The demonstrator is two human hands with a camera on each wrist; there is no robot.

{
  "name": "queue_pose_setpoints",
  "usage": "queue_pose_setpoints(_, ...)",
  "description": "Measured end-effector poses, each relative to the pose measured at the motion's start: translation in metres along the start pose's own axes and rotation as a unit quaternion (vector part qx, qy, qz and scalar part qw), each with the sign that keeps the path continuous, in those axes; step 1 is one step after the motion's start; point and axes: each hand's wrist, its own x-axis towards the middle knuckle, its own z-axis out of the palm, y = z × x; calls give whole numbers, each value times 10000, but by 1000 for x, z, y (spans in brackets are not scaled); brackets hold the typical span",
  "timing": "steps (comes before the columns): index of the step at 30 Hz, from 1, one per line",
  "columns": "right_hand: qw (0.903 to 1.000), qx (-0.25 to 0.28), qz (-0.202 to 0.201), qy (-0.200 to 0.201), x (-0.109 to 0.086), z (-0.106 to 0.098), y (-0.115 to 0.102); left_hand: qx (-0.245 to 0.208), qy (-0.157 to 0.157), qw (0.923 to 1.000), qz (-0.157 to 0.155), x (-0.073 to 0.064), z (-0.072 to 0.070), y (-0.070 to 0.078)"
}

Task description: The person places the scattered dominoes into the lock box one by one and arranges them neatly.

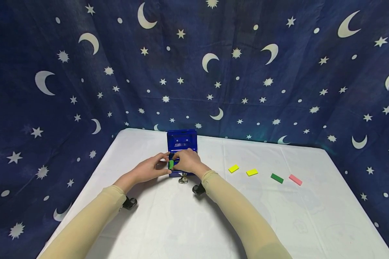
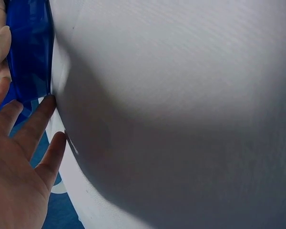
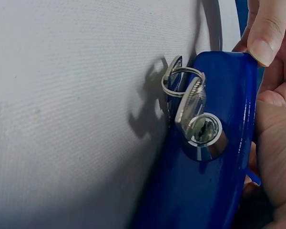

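Note:
A blue metal cash box [image 1: 182,140] stands with its lid up near the table's back edge, a ring of keys [image 1: 183,178] hanging at its front lock [image 3: 205,130]. My right hand [image 1: 188,161] is over the box and pinches a green block [image 1: 171,164] at its left side. At that same side, my left hand [image 1: 150,168] holds the box between thumb and fingers; the thumb [image 3: 263,51] touches the front corner in the right wrist view. The left wrist view shows the fingers [image 2: 35,125] by the far corner. The box's inside is mostly hidden by the right hand.
To the right on the white tablecloth [image 1: 194,223] lie two yellow blocks [image 1: 233,168], a dark green block [image 1: 277,178] and a pink block [image 1: 295,180]. A dark blue curtain [image 1: 188,72] with moons and stars hangs behind the table.

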Motion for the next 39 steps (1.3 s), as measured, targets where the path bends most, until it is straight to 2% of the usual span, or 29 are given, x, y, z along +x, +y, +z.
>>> queue_pose_setpoints(20,9996,242,126,-76,-10,-10,5,148,7,9999,22,2,2,1)
queue_pose_setpoints(27,9994,202,-113,269,-23,-27,12,145,-17,9999,-82,2,3,2)
queue_pose_setpoints(39,9909,647,136,1172,-56,-73,48,120,-46,9999,-112,3,1,0)
